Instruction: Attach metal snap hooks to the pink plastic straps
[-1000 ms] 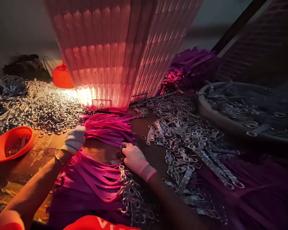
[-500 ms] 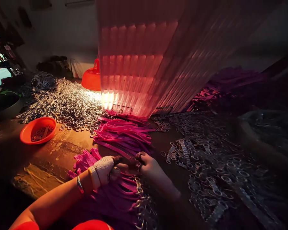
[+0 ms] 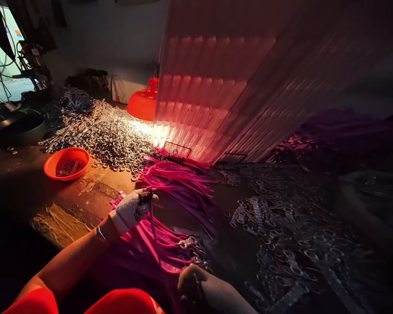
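My left hand [image 3: 132, 209], in a whitish knitted glove with dark fingertips, is closed on one end of a magenta strap [image 3: 153, 237]. The strap runs down from it toward my lap, its lower part lost in shadow. Low at the front is my right hand [image 3: 193, 281], fingers curled and dim; what they hold is hidden. Between the hands lies a bundle of magenta straps [image 3: 140, 248], with metal rings and clasps [image 3: 188, 243] at their right ends. Beyond it rests another pile of magenta straps [image 3: 180, 179].
An orange bowl [image 3: 67, 165] with metal pieces stands left. Behind it, a heap of metal rings [image 3: 108, 137] lies under a lit red lamp [image 3: 142, 100]. A translucent corrugated sheet [image 3: 203, 96] rises at the back. More metal hardware [image 3: 281, 231] is scattered right, beside a dim round container [image 3: 350, 183].
My hands, close together before, are now apart. The right has dropped toward my lap; the left has moved slightly up and left, with the strap stretching down from it. The view has shifted.
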The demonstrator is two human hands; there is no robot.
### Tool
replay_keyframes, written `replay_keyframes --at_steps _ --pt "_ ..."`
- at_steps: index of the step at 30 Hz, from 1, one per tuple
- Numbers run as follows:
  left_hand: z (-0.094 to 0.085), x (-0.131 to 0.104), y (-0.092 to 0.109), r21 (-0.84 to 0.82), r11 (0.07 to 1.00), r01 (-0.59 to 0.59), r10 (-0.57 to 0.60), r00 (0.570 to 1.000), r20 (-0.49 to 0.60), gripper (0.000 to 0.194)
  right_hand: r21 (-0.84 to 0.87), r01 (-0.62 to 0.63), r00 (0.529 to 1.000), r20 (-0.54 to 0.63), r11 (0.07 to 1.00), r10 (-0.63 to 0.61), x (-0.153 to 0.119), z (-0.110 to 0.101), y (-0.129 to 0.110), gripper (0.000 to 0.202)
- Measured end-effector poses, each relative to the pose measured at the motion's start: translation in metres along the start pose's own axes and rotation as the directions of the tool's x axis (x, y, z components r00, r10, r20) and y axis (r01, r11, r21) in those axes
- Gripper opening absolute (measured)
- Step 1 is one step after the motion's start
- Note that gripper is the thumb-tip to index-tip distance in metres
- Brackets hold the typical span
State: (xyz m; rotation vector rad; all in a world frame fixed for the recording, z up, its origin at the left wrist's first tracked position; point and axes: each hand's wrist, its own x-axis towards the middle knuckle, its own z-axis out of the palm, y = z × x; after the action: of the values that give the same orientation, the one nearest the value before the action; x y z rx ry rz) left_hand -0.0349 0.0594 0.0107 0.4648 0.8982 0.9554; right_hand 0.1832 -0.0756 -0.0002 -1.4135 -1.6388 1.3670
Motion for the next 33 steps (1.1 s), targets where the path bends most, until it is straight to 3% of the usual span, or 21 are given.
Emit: replay_keyframes --at_steps 3,5,8,13,17,20,22,25,30,31,33 --pt "0.017 -0.026 0.0 0.18 0.982 -0.061 0.038 0.992 0.124 0.025 -0.147 0.212 0.97 -0.09 0.966 -0.226 0.023 -0.009 -0.024 0.015" --pt "0.027 -0.042 -0.005 0.324 0.937 -0.133 0.067 0.976 0.206 0.033 -0.259 0.249 0.941 -0.165 0.933 -0.297 0.034 -0.018 -0.042 0.02" --pt "0.035 -0.057 -0.012 0.457 0.869 -0.189 0.073 0.963 0.26 0.039 -0.544 0.211 0.906 -0.203 0.812 -0.372 0.04 -0.022 -0.058 0.03" --pt "0.032 -0.06 -0.013 0.638 0.741 -0.21 0.026 0.958 0.285 0.04 -0.875 0.11 0.908 -0.105 0.471 -0.406 0.034 -0.008 -0.061 0.019" --pt "0.034 -0.057 -0.006 0.797 0.473 -0.375 0.013 0.908 0.42 0.039 -0.956 0.124 0.905 -0.001 0.266 -0.426 0.027 -0.003 -0.058 0.019" --pt "0.034 -0.052 -0.004 0.831 0.256 -0.494 -0.009 0.858 0.513 0.03 -0.963 0.129 0.906 0.018 0.237 -0.423 0.024 -0.003 -0.055 0.019" --pt "0.032 -0.045 -0.005 0.827 0.185 -0.532 -0.054 0.834 0.549 0.025 -0.957 0.129 0.926 0.023 0.26 -0.376 0.026 -0.003 -0.051 0.017" --pt "0.028 -0.034 -0.01 0.816 0.191 -0.545 -0.132 0.81 0.572 0.024 -0.945 0.123 0.962 0.038 0.302 -0.271 0.029 -0.002 -0.043 0.014" --pt "0.022 -0.029 -0.019 0.849 0.437 -0.297 -0.278 0.854 0.441 0.038 -0.95 0.078 0.971 0.004 0.303 -0.238 0.025 0.002 -0.041 0.019" --pt "0.021 -0.03 -0.02 0.844 0.441 -0.306 -0.271 0.851 0.45 0.036 -0.951 0.084 0.969 0.008 0.297 -0.247 0.024 0.002 -0.042 0.021" --pt "0.02 -0.032 -0.022 0.828 0.358 -0.433 -0.217 0.824 0.524 0.028 -0.95 0.104 0.967 0.028 0.294 -0.252 0.021 0.002 -0.044 0.022"
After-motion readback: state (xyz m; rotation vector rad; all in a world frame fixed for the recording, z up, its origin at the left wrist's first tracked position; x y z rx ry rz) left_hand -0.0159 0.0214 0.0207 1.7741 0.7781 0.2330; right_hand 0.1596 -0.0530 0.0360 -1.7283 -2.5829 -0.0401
